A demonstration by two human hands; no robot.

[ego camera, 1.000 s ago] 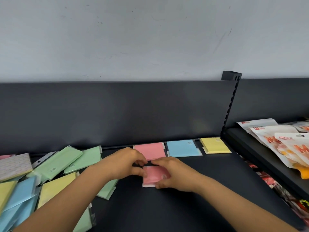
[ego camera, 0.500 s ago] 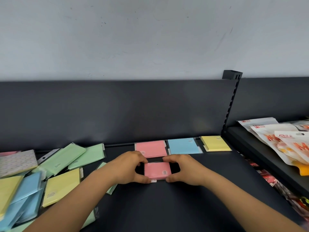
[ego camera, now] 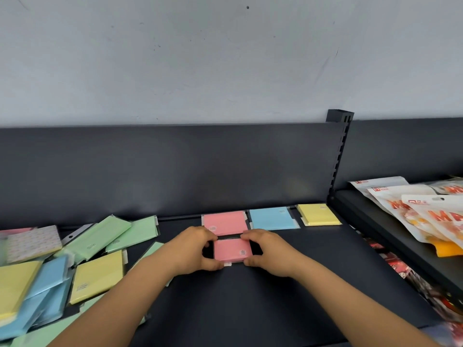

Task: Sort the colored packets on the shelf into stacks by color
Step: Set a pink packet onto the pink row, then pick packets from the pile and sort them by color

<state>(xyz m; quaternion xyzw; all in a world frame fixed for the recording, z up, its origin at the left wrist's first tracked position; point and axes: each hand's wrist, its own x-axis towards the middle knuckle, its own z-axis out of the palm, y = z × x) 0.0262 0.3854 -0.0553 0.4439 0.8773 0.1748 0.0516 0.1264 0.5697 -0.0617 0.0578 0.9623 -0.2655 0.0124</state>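
Pink packet [ego camera: 231, 249], flat and low over the dark shelf [ego camera: 250, 309], just short of the back row; resting or barely lifted, cannot tell. Pinched at its 9 o'clock edge by the left grip [ego camera: 190, 249] and at its 3 o'clock edge by the right grip [ego camera: 269, 251], thumbs near, fingers curled over the far side, both clamped on the packet. Held two-handed, probably to square it up before sliding it onto its colour.

At 12 o'clock, almost touching: pink stack [ego camera: 224, 222], the likely destination. Along the back wall toward 1 and 2 o'clock: blue stack [ego camera: 271, 217], then yellow stack [ego camera: 318, 214], set slightly apart, presumably to keep colours from mixing.

At 9 o'clock: unsorted heap of green packets [ego camera: 110, 234], a yellow packet [ego camera: 97, 276] and blue packets [ego camera: 47, 284], overlapping and askew, awaiting sorting.

No bins or trays visible; shelf alone carrying everything. At 3 o'clock, on the neighbouring shelf: snack bags [ego camera: 411, 209], seemingly no part of the sort.
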